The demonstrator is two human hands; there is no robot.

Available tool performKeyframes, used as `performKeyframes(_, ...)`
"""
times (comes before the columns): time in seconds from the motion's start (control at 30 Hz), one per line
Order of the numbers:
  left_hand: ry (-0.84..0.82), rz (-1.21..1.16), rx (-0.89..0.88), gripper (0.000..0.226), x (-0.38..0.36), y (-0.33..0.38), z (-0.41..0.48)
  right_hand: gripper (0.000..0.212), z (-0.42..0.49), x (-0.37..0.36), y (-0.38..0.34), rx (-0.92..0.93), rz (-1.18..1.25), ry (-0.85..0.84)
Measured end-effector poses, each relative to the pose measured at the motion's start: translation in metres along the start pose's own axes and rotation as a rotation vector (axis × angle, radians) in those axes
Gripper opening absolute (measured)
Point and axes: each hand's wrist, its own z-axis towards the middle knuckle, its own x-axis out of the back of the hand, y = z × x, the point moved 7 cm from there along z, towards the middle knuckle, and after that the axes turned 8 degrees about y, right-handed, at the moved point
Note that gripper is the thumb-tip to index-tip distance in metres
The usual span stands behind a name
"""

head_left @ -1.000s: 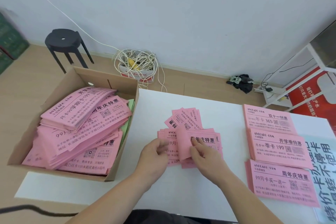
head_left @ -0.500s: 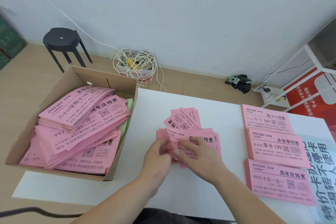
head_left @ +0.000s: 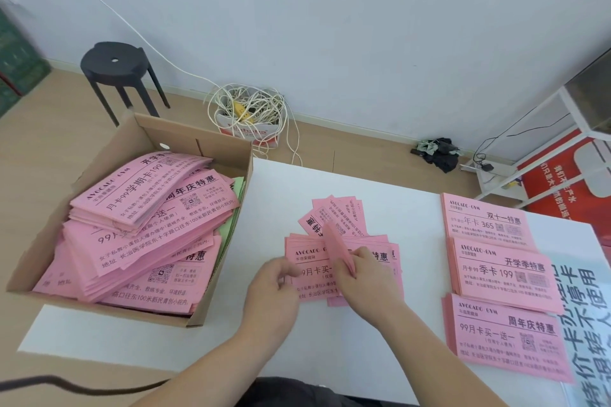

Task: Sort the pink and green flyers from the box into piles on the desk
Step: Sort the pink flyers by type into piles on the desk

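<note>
A cardboard box (head_left: 198, 315) at the desk's left holds a heap of pink flyers (head_left: 139, 228), with green flyers (head_left: 233, 218) showing at its right side. A loose bunch of pink flyers (head_left: 309, 253) lies mid-desk. My right hand (head_left: 367, 281) pinches one pink flyer (head_left: 337, 249) lifted on edge above the bunch. My left hand (head_left: 274, 287) rests at the bunch's left edge, fingers curled at the flyers. Three neat pink piles sit at the right: far (head_left: 486, 221), middle (head_left: 506, 271), near (head_left: 506, 340).
A large printed sheet (head_left: 588, 324) lies at the desk's right edge. On the floor stand a black stool (head_left: 115, 66), a box of tangled cable (head_left: 248, 116) and a white rack (head_left: 542, 149). A dark cable (head_left: 66, 388) runs at lower left.
My right hand has lifted one pink flyer up on edge from the bunch. My left hand has shifted slightly left along the bunch.
</note>
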Motion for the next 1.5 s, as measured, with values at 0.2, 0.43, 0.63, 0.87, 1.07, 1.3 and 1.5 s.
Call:
performKeyframes(0.2, 0.029, -0.153, 0.081, 0.035, 0.007, 0.005, 0.005, 0.037, -0.005, -0.005, -0.005, 0.071, -0.018, -0.026)
performKeyframes(0.43, -0.017, -0.194, -0.018, 0.037, 0.005, 0.011, 0.008, 0.034, -0.005, -0.007, -0.006, 0.12, -0.06, -0.049)
performKeyframes(0.63, -0.132, -0.041, -0.055, 0.02, -0.008, -0.002, 0.012, 0.037, -0.005, -0.006, 0.0, 0.094, 0.002, -0.086)
performKeyframes(0.87, -0.135, 0.154, -0.213, 0.018, -0.023, 0.009, 0.008, 0.034, -0.005, -0.004, -0.001, 0.046, 0.099, -0.067)
performKeyframes(1.07, -0.191, 0.134, -0.314, 0.033, -0.02, 0.0, -0.002, 0.043, -0.002, -0.004, 0.003, 0.017, 0.059, -0.034)
performKeyframes(1.3, -0.422, 0.317, -0.485, 0.072, -0.034, 0.012, -0.017, 0.044, -0.007, -0.002, -0.005, 0.009, 0.114, -0.058)
performKeyframes(1.5, -0.096, 0.047, -0.032, 0.045, -0.002, -0.004, 0.01, 0.043, -0.004, -0.009, -0.001, 0.037, 0.011, -0.015)
